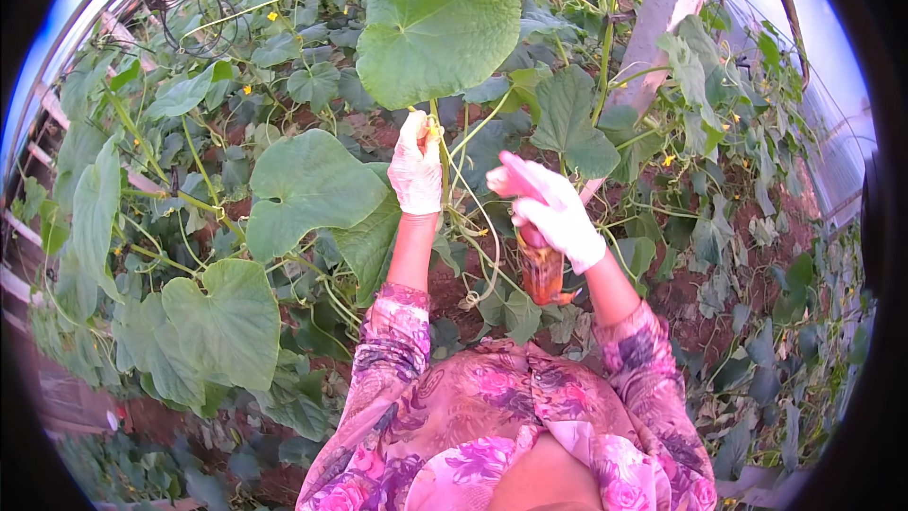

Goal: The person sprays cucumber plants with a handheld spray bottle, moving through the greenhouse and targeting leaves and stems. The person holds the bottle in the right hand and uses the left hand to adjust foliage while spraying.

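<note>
My left hand (416, 167), in a whitish glove, is raised below a large cucumber leaf (443, 25). Its fingertips pinch a small yellow flower (434, 130) beside an upright green vine stem (445, 170). To the right, my gloved right hand (557, 213) is closed around a hand-held object (543, 270) with an orange and yellow lower part. A pink part (525, 176) sticks out at the fingers; blur and the hand hide the object's exact kind. A pale curling tendril (489, 248) hangs between the two hands.
Broad leaves (312, 188) crowd the left side. A slanting pale post (667, 21) stands at upper right, near plastic sheeting (823, 121). Coiled dark wire (188, 11) hangs at upper left. Reddish soil (674, 305) shows between the plants.
</note>
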`<state>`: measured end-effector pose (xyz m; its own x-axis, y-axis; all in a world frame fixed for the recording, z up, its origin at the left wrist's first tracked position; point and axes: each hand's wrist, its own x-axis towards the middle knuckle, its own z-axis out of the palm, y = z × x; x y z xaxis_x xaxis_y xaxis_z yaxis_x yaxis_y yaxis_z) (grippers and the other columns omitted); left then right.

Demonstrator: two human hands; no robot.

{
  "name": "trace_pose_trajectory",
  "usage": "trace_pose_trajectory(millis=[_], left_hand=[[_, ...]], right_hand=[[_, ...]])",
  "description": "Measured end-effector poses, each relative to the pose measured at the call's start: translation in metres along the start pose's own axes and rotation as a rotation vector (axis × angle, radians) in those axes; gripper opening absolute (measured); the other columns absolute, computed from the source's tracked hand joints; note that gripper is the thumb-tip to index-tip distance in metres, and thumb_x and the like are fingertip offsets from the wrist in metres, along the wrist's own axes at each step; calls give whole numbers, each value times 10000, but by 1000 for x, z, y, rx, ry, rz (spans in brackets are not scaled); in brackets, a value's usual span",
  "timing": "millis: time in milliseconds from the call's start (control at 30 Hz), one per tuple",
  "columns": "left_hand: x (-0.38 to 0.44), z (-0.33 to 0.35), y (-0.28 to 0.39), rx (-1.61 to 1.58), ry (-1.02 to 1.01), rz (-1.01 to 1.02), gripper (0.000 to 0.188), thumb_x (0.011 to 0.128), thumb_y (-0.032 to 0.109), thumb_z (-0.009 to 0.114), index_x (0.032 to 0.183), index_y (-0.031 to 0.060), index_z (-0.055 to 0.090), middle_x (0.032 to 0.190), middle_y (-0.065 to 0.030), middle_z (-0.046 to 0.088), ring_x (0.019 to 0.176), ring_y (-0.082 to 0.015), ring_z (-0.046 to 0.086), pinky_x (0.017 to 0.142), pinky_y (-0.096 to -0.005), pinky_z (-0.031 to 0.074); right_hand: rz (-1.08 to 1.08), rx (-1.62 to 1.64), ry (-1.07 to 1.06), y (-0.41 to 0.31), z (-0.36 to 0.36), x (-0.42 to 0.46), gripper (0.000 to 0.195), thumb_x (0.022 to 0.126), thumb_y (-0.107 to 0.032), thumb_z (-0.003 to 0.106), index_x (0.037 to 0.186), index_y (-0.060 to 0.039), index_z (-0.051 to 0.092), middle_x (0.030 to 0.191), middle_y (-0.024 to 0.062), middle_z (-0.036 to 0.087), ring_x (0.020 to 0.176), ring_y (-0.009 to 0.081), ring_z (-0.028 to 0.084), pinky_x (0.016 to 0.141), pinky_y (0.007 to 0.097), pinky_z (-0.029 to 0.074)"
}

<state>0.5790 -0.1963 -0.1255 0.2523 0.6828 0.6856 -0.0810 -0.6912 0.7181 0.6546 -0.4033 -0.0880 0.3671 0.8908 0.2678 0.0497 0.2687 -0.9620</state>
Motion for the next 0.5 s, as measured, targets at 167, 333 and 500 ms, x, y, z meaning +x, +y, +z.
trace_pose_trajectory(millis=[167, 333, 500], left_hand=[[12, -4, -3, 0, -108, -39, 271, 860, 100, 637, 1127, 62, 616, 1061, -81, 651, 928, -159, 627, 826, -284, 493], [20, -9, 0, -5, -147, -49, 257, 841, 61, 613, 1097, 75, 632, 1054, -83, 658, 950, -195, 633, 846, -301, 490], [19, -7, 7, 12, -175, 29, 284, 800, -8, 590, 1073, 59, 628, 1019, -99, 663, 941, -221, 642, 840, -314, 495]], right_hand=[[-45, -122, 62, 7, 24, 51, 348, 803, -77, 559, 1149, -51, 580, 868, 43, 614, 753, 138, 581, 640, 303, 493], [-177, -773, 124, 9, 41, 56, 250, 784, -216, 596, 930, -17, 562, 810, 125, 571, 764, 273, 595, 710, 346, 462], [-320, -853, 22, -26, 51, 50, 327, 756, -178, 619, 1052, -47, 570, 897, 144, 589, 807, 346, 591, 706, 391, 485]])
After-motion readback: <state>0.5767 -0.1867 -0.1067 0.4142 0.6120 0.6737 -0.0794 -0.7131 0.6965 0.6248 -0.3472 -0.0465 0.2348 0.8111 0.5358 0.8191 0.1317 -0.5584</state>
